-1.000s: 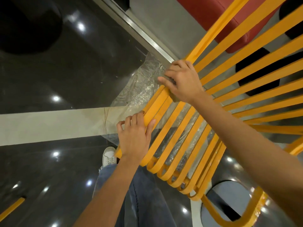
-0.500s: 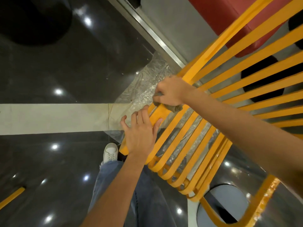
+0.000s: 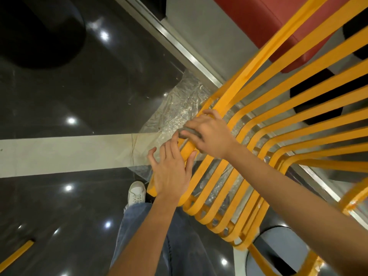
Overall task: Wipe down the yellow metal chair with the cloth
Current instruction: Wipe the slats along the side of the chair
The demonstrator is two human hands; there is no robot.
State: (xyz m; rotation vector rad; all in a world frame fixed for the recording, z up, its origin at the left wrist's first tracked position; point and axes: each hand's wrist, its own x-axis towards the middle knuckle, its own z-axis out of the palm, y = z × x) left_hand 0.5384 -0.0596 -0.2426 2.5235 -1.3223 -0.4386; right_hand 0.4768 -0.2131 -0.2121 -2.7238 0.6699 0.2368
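From the head view, looking down, the yellow metal chair fills the right side of the frame, its slats fanning up to the right and bending down into a curved seat front near the person's legs. The right hand sits on the outermost slat at the chair's left edge, its fingers curled round a small grey cloth that is pressed against the metal; only a bit of the cloth shows under the hand. Just below it, the left hand lies flat on the same slat with its fingers straight and spread, gripping nothing and, it seems, steadying the chair. The two hands are almost touching. Under the slats lies a sheet of crinkled clear plastic on the dark glossy floor, and a white shoe and blue jeans show below. The step in hand looks like wiping the outer edge slat, with most slats to the right yet to be judged clean or not. The next move likely calls for drawing the cloth along the slat with firm pressure, then shifting to the neighbouring slat. No brand, label or writing can be read anywhere.
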